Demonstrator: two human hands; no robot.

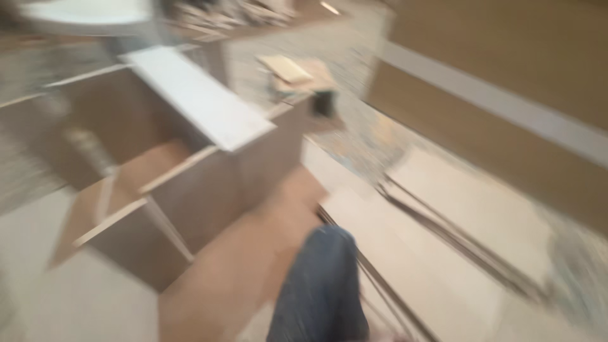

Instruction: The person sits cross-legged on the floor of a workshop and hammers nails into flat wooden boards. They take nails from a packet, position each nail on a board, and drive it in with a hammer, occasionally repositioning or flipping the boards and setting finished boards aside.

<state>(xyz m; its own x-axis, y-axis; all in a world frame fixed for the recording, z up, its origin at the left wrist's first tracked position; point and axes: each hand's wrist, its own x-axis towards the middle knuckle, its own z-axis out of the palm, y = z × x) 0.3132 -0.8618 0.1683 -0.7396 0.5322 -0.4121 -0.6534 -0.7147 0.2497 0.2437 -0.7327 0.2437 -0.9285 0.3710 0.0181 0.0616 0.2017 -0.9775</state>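
The view is blurred by motion. Neither of my hands shows in the head view. My leg in blue jeans (322, 288) reaches in from the bottom edge, resting over a brown board (253, 253) on the floor. To its left stands an open brown cabinet carcass (190, 183) with inner dividers. A white panel (199, 98) lies slanted across its top.
Pale flat boards (468, 209) lie stacked on the floor to the right, with dark strips between them. A brown wall with a grey band (506, 101) runs along the right. Small wood pieces (288, 69) and a dark object (324, 101) sit behind the cabinet.
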